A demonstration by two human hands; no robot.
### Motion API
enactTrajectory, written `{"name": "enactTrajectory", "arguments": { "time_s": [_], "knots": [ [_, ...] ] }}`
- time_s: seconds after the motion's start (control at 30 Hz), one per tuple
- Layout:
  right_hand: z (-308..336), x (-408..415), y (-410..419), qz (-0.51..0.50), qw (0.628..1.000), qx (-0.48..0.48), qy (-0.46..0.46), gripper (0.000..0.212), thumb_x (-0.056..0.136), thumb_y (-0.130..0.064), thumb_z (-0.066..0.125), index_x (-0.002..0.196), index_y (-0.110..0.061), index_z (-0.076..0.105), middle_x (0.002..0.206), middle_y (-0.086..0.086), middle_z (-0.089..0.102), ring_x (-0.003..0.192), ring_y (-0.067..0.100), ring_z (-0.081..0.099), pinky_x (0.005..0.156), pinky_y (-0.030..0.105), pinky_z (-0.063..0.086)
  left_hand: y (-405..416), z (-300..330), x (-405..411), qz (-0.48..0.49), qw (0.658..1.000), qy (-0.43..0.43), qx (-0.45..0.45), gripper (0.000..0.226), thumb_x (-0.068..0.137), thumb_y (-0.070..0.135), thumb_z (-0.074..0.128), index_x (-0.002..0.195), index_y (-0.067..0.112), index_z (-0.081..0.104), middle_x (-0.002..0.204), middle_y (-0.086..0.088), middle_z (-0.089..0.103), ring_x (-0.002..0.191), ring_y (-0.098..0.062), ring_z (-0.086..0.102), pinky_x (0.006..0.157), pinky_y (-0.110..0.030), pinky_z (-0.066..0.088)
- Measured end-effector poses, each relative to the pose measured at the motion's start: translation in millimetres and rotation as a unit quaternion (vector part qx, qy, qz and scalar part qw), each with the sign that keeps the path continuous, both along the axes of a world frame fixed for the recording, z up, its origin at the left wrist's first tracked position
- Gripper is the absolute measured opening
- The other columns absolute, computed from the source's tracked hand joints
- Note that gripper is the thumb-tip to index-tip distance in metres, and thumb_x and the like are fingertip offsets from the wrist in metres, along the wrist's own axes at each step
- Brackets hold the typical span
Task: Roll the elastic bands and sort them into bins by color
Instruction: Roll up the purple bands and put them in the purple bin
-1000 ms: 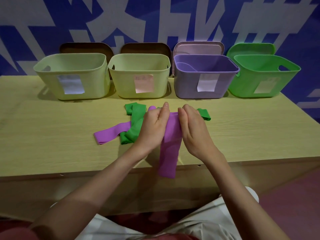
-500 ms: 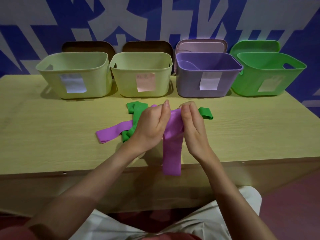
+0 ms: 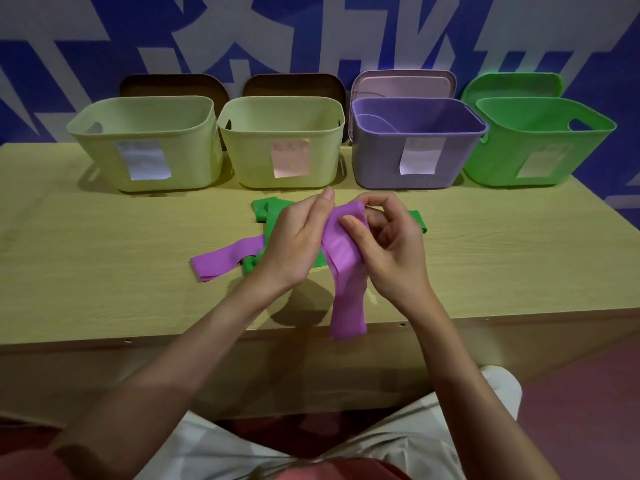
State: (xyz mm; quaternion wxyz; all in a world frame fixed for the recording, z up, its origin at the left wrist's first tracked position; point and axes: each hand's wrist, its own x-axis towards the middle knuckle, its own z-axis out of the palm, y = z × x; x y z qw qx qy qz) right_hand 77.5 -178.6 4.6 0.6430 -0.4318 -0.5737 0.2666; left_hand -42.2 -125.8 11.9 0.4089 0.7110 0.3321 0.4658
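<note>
A purple elastic band (image 3: 344, 268) is held up over the table between both hands, its loose end hanging past the front edge. My left hand (image 3: 294, 244) grips its upper part from the left. My right hand (image 3: 388, 247) pinches the top fold with thumb and curled fingers. Under the hands lie a second purple band (image 3: 221, 263) and green bands (image 3: 268, 209), one green end (image 3: 419, 220) showing at the right. Along the back stand a purple bin (image 3: 415, 164) and a green bin (image 3: 540, 157).
Two pale yellow-green bins (image 3: 145, 150) (image 3: 284, 150) stand at the back left, each with a paper label. Lids lean against the blue and white wall behind the bins. The wooden table (image 3: 104, 258) ends just below the hands; my lap is beneath it.
The right hand has turned and curled its fingers over the band's top, folding it. The hanging end has shortened a little. The bands on the table lie as before.
</note>
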Motion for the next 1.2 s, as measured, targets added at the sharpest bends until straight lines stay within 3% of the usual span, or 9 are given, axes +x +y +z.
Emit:
{"name": "enactTrajectory", "arguments": {
  "time_s": [0.2,0.3,0.43,0.6,0.7,0.8,0.9,1.07,1.2],
  "knots": [
    [0.3,6.3,-1.0,-0.001,1.0,-0.005,-0.009,0.012,0.09,-0.005,0.062,0.098,-0.008,0.053,0.06,0.001,0.058,0.055,0.003,0.049,0.052,0.015,0.037,-1.2,-2.8,-13.1,-0.046,0.991,0.089,0.086,0.033,0.1,0.03,0.036,0.073,0.013,0.045,0.062,0.007,0.039,0.057,-0.008,0.036,0.055,-0.029,0.03],
    [1.5,0.0,-3.3,0.016,1.0,-0.004,-0.005,0.01,0.095,-0.012,0.055,0.1,-0.013,0.048,0.059,0.008,0.055,0.054,0.005,0.047,0.05,0.017,0.035,-6.0,-2.2,-8.7,-0.036,0.998,0.04,0.045,0.033,0.1,0.027,0.034,0.069,0.016,0.04,0.058,0.01,0.037,0.054,-0.007,0.034,0.053,-0.025,0.029],
    [3.2,-6.0,-6.6,0.026,1.0,0.003,-0.01,0.018,0.095,-0.011,0.052,0.109,-0.006,0.042,0.06,-0.014,0.06,0.05,-0.001,0.053,0.049,0.01,0.037,-13.1,4.1,-2.9,-0.041,0.998,-0.041,-0.018,0.035,0.098,0.03,0.033,0.067,0.015,0.041,0.058,0.001,0.037,0.053,-0.01,0.035,0.051,-0.02,0.031],
    [9.3,-2.8,-9.2,0.004,1.0,0.023,-0.01,0.023,0.095,-0.007,0.055,0.119,-0.007,0.054,0.068,0.014,0.061,0.049,0.018,0.049,0.044,0.026,0.035,-13.6,2.8,-3.8,-0.023,0.995,-0.084,-0.039,0.039,0.097,0.033,0.032,0.065,0.013,0.042,0.052,0.006,0.037,0.046,-0.009,0.034,0.047,-0.019,0.029],
    [5.3,0.6,-7.5,-0.018,1.0,0.014,0.007,0.015,0.096,-0.006,0.053,0.11,-0.008,0.06,0.066,0.014,0.061,0.051,0.021,0.046,0.045,0.029,0.031,-10.3,1.4,-3.9,-0.009,0.996,-0.08,-0.041,0.04,0.098,0.033,0.031,0.062,0.016,0.04,0.049,0.01,0.036,0.045,-0.007,0.033,0.047,-0.017,0.028],
    [1.4,1.4,-7.3,-0.039,0.999,0.009,-0.014,0.011,0.096,-0.003,0.053,0.104,-0.006,0.06,0.064,0.02,0.058,0.051,0.029,0.044,0.046,0.022,0.029,-10.7,-1.9,-3.7,-0.018,0.994,-0.069,-0.082,0.045,0.104,0.028,0.031,0.062,0.014,0.039,0.046,0.011,0.035,0.042,-0.006,0.032,0.044,-0.016,0.027],
    [-2.7,2.4,-7.5,-0.051,0.998,0.0,-0.029,0.01,0.095,0.001,0.053,0.1,-0.004,0.059,0.062,0.019,0.056,0.052,0.012,0.044,0.049,0.013,0.031,-10.4,-4.1,-4.5,-0.038,0.99,-0.032,-0.135,0.045,0.104,0.026,0.031,0.063,0.01,0.041,0.044,0.009,0.031,0.039,-0.006,0.027,0.04,-0.016,0.024],
    [-8.9,0.5,-5.5,-0.068,0.997,-0.011,-0.03,0.006,0.094,0.0,0.055,0.096,-0.004,0.06,0.065,0.023,0.06,0.056,0.021,0.052,0.053,0.013,0.036,-10.7,-14.4,-13.7,-0.004,0.996,0.085,0.026,0.051,0.101,0.042,0.03,0.074,0.001,0.048,0.059,-0.002,0.04,0.054,-0.013,0.039,0.055,-0.031,0.032],
    [-10.9,-0.7,-2.9,-0.071,0.997,-0.036,-0.014,0.005,0.094,-0.005,0.058,0.091,-0.001,0.061,0.068,-0.001,0.061,0.059,0.002,0.053,0.054,0.011,0.036,-13.6,-18.0,-17.0,0.029,0.98,0.147,0.131,0.045,0.099,0.04,0.028,0.075,0.007,0.046,0.059,0.004,0.039,0.055,-0.011,0.039,0.053,-0.024,0.028]
  ]
}}
